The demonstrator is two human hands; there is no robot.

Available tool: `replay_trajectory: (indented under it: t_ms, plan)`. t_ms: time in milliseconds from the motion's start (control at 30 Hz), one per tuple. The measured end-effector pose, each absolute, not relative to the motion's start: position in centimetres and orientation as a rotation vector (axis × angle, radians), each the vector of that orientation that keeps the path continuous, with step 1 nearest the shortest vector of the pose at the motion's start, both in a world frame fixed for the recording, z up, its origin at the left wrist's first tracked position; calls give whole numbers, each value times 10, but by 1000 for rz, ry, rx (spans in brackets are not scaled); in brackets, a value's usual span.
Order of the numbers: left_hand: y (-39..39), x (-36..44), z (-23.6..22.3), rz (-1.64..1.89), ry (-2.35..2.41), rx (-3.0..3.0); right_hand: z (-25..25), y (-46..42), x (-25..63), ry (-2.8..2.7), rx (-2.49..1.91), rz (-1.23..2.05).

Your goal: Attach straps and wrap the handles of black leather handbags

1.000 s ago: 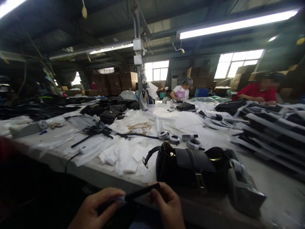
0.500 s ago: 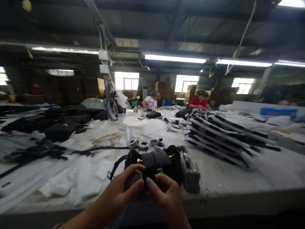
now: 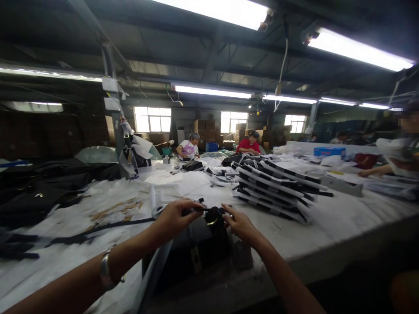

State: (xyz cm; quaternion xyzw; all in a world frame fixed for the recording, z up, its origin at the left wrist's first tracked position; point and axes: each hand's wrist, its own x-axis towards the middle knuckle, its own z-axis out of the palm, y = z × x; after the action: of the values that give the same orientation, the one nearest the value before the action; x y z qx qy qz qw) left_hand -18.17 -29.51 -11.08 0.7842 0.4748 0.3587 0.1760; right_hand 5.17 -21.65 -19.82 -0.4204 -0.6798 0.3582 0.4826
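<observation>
My left hand (image 3: 178,218), with a metal bracelet on its wrist, pinches a thin black strap (image 3: 208,210) above the bag. A long pale wrapped strip (image 3: 153,274) hangs below that forearm. At the bag's right end, my right hand (image 3: 240,224) has its fingertips closed on the strap's dark end, where small details are blurred. The black handbag (image 3: 209,244) lies on the table under both hands, its front flap and gold clasp (image 3: 195,260) facing me. My left hand and arm cover part of its top.
A stack of black pieces with white wrapping (image 3: 271,187) stands right of centre. Black bags (image 3: 39,192) and white sheets (image 3: 114,235) lie at left. Beyond the table (image 3: 330,213) are two people at work; another person's arm (image 3: 376,170) reaches in at right.
My view has swung right. Both hands have moved from in front of the handbag, up and over it, bringing the black strap to its right end.
</observation>
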Motion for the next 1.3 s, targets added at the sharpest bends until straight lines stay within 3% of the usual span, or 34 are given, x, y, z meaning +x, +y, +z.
replay_trajectory:
  t_ms: [167, 600, 900, 1300]
  plan:
    - [-270, -185, -118, 877, 1378, 2028, -201, -212, 42, -1738, -962, 1009]
    - [-278, -206, -112, 560, 1538, 2059, -225, -273, -27, -1568, -906, 769]
    - [-275, -193, -100, 187, 1603, 1996, -235, -289, -44, -1405, -831, 978]
    - [-260, -162, -97, -36, 1640, 2221, -236, -291, -42, -1344, -776, 978]
